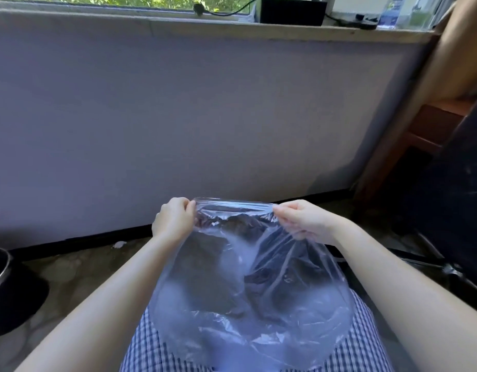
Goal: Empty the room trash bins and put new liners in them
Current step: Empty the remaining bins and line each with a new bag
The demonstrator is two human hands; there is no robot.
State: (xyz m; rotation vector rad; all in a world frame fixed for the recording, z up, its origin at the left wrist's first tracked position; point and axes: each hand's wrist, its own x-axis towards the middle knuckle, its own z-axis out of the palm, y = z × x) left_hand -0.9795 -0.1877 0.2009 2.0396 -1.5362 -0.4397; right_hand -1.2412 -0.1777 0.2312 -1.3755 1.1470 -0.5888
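Two hands: the left hand (174, 221) and the right hand (303, 221) were both held out in front of the person, each pinching the top edge of the liner (245, 291) between thumb and curled fingers.
Liner: clear thin plastic, hanging in the air from the two hands. Its top edge was pulled taut between them and the rest sagged over the person's checked clothing (366, 345). It was in no bin.
Liner mouth: the two layers seemed to be parting at the top edge, though glare on the plastic made this uncertain.
Bin: a dark round vessel with a pale rim (1, 277) stood on the floor (79, 264) at the far left, well apart from the liner. It was probably a bin, but only part of it showed and its inside was hidden.
Done: a fresh liner was out and spread flat, so the task appeared to be at the relining step. Whether the bin had been emptied could not be told.
Left: opening the mouth fully, carrying the liner to the bin, seating it inside and folding the edge over the rim. Any other bins in the room were out of view.
Surroundings: a plain wall (205, 103) faced the person under a sill (285, 29), and a dark chair (460, 197) stood at the right.
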